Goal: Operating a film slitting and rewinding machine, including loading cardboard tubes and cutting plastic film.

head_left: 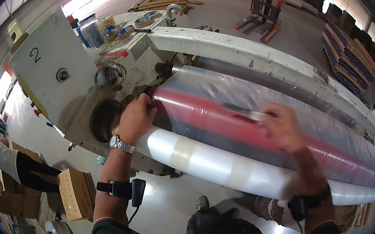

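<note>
A long red roll (185, 102) under clear plastic film (235, 83) runs diagonally across a white machine. At its left end, my left hand (137, 117) is closed with the fingertips against the roll's end; whatever they pinch is hidden. My right hand (282, 126), smeared by motion, is over the middle of the red roll. It grips a slim knife-like tool (252, 114) with a pale handle and a dark end pointing left along the roll. Nearer to me lies a white film roll (206, 154) with yellowish bands, parallel to the red one and below my left wrist.
A white machine housing (51, 73) stands at the left; tape rolls (125, 32) and a clear jar (92, 31) sit on its top. A white beam (234, 41) borders the far side. Beyond are a red lifter (263, 11), cartons (75, 194) and another person (10, 157).
</note>
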### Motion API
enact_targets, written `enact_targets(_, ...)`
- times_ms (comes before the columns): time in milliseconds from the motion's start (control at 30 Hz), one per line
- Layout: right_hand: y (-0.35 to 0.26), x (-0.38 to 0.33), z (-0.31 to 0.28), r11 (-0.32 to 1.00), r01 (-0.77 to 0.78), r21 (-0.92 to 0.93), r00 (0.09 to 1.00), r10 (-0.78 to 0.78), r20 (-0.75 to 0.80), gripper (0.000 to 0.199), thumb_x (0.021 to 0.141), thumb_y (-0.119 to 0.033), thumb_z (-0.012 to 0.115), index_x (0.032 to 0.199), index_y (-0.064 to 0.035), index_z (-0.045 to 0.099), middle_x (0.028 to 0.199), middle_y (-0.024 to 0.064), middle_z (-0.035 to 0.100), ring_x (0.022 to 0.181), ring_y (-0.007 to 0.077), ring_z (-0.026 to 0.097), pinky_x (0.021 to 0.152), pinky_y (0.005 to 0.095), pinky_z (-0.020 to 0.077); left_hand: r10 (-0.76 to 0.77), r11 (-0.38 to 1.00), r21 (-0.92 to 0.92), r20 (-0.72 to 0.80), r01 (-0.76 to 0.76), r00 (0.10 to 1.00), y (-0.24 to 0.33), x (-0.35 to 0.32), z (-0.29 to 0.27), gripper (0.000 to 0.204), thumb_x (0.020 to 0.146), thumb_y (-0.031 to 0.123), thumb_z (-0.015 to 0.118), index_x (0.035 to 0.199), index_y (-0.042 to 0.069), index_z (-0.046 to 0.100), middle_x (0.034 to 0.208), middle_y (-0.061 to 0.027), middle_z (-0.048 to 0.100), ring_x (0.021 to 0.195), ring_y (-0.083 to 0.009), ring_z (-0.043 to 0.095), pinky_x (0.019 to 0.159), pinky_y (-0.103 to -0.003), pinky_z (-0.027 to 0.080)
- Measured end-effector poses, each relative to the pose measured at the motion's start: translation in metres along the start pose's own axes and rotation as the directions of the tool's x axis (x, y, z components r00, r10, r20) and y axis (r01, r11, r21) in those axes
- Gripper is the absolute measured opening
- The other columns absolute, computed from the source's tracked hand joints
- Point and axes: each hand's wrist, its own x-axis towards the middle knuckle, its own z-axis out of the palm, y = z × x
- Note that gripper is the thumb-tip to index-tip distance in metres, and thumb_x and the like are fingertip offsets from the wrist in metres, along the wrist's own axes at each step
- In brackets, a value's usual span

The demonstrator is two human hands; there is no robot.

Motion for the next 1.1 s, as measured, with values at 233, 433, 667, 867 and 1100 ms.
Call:
enact_targets(233,-0.043,0.063,0.144,0.953,0.236,-0.189,0.972,-0.229,0.057,0.021,0.081,-0.014,0.057,0.095,-0.0012,0.066,0.082,0.0225,0.063,0.076,0.0375,0.063,0.074,0.0427,0.0499,-0.027,0.972,-0.219,0.249,0.083,0.968,-0.024,0.028,0.009,0.018,0.071,0.006,0.066,0.085,0.000,0.056,0.078,-0.0154,0.061,0.075,-0.0279,0.061,0.068,-0.036,0.047)
enact_targets(433,-0.063,0.081,0.194,0.897,0.296,-0.329,0.952,-0.250,0.175,0.012,0.083,-0.010,0.055,0.085,-0.0004,0.062,0.080,0.0233,0.064,0.078,0.0399,0.063,0.074,0.0488,0.0486,-0.032,0.963,-0.249,0.278,0.105,0.960,-0.030,0.025,0.001,0.013,0.072,-0.001,0.061,0.084,-0.001,0.056,0.077,-0.0173,0.060,0.075,-0.0303,0.060,0.069,-0.036,0.047)
enact_targets(667,-0.040,0.115,0.218,0.863,0.371,-0.343,0.887,-0.222,0.404,0.016,0.079,-0.009,0.055,0.089,-0.0017,0.066,0.089,0.0202,0.066,0.086,0.0359,0.065,0.075,0.0476,0.0500,0.193,0.923,-0.375,0.265,-0.084,0.945,-0.008,0.043,0.022,0.021,0.064,-0.005,0.063,0.085,-0.003,0.060,0.078,-0.0174,0.062,0.072,-0.0257,0.062,0.067,-0.035,0.048)
enact_targets(867,-0.022,0.056,0.146,0.646,0.625,-0.438,0.776,-0.451,0.441,0.013,0.069,-0.011,0.058,0.065,-0.0033,0.068,0.067,0.0169,0.065,0.066,0.0325,0.065,0.063,0.0436,0.0518,0.030,0.872,-0.471,0.319,0.131,0.947,-0.062,0.022,0.013,0.018,0.069,-0.009,0.047,0.082,0.003,0.050,0.071,0.0001,0.048,0.066,-0.0085,0.048,0.058,-0.025,0.040)
enact_targets(1100,0.098,-0.178,-0.166,0.510,0.238,-0.827,0.811,0.364,0.458,0.012,0.081,-0.015,0.053,0.078,-0.0093,0.063,0.076,0.0104,0.064,0.085,0.0293,0.065,0.075,0.0423,0.0512,0.066,0.866,-0.500,0.133,0.009,0.989,-0.105,0.021,0.025,0.017,0.084,0.009,0.051,0.093,-0.001,0.060,0.082,-0.0058,0.057,0.075,-0.0159,0.052,0.074,-0.029,0.044)
